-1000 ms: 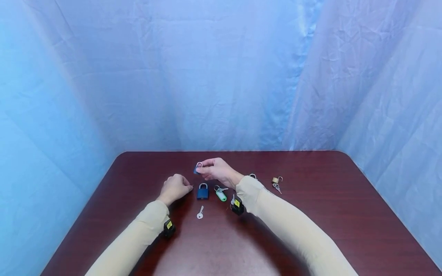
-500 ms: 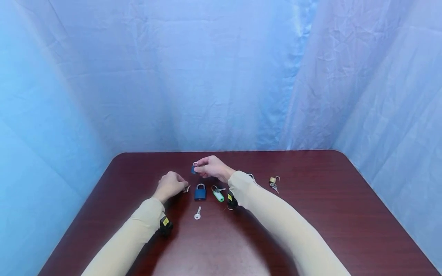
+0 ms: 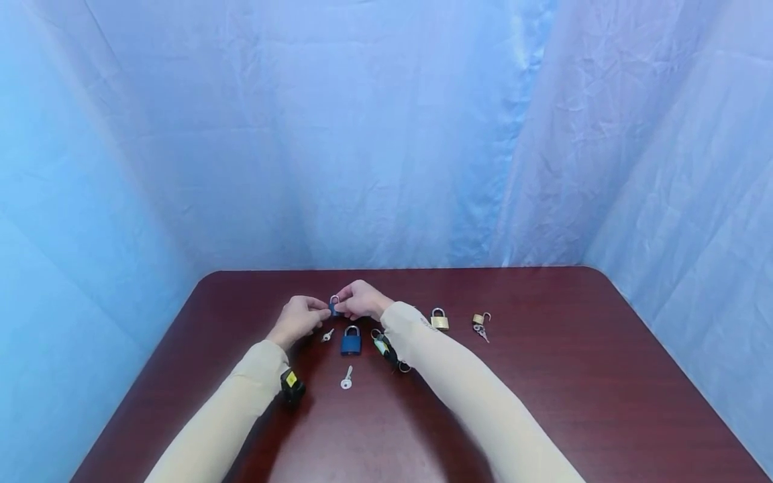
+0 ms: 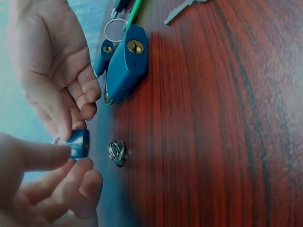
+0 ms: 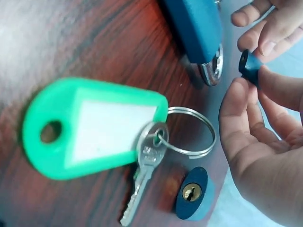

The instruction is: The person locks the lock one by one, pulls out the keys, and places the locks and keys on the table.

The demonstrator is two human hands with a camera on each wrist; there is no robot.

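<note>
A small blue padlock (image 3: 334,306) is held just above the dark red table (image 3: 543,376), pinched between both hands. My left hand (image 3: 319,315) pinches the small blue padlock (image 4: 78,143) from the left with thumb and fingers. From the right, my right hand (image 3: 345,307) pinches that same lock (image 5: 250,64) at its fingertips. Just below them a larger blue padlock (image 3: 351,341) lies flat. A small key (image 3: 327,335) lies beside my left hand.
A green-tagged key (image 5: 90,127) on a ring and a second small blue padlock (image 5: 191,194) lie under my right wrist. A loose silver key (image 3: 346,379) lies nearer me. To the right sit a brass padlock (image 3: 439,320) and a small open brass padlock (image 3: 481,318) with keys.
My left hand has come up off the table to the small padlock, with a small key now lying where it was. My right hand has shifted left, which uncovers the brass padlock.
</note>
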